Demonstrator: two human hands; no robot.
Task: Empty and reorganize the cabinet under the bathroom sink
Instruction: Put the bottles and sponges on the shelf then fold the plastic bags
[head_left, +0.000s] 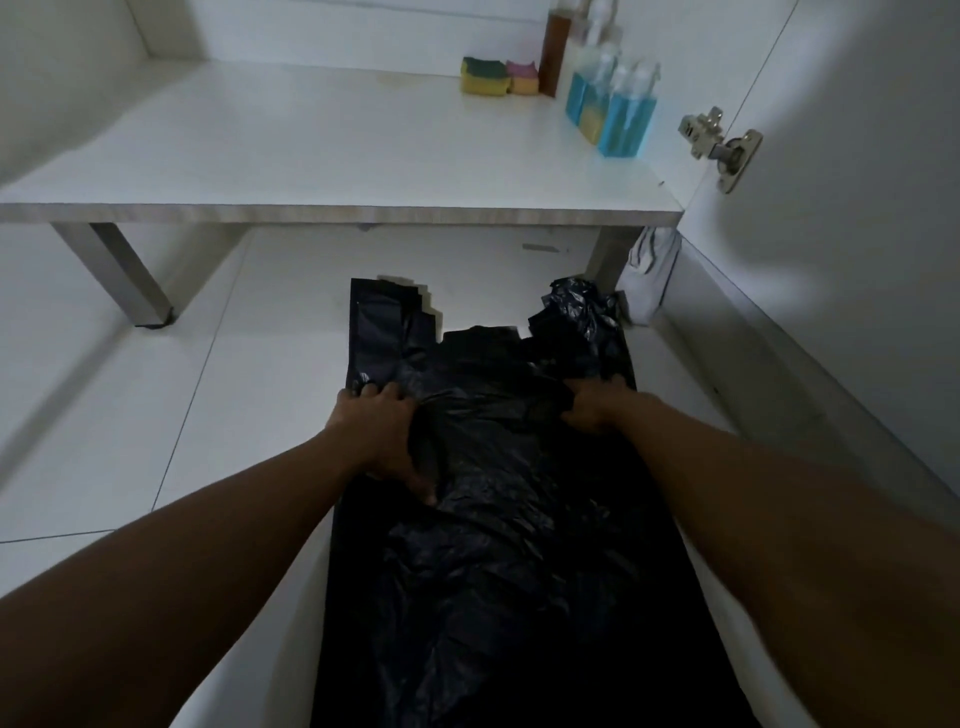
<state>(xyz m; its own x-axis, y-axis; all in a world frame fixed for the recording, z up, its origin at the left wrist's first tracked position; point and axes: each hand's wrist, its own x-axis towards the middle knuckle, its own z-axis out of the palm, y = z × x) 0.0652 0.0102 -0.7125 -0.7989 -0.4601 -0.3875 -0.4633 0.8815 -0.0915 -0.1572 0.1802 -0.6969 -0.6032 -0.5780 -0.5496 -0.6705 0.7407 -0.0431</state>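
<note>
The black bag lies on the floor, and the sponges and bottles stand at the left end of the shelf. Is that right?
No. The head view shows the sponges and bottles at the right end of the shelf. The rest holds.

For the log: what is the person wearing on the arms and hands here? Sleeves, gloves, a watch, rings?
Nothing worn shows. The left forearm and right forearm are bare all the way to the frame edge, no sleeve in view. The left hand and right hand are ungloved, wrists without watch or band. The fingers are partly hidden, so rings cannot be ruled out.
</note>
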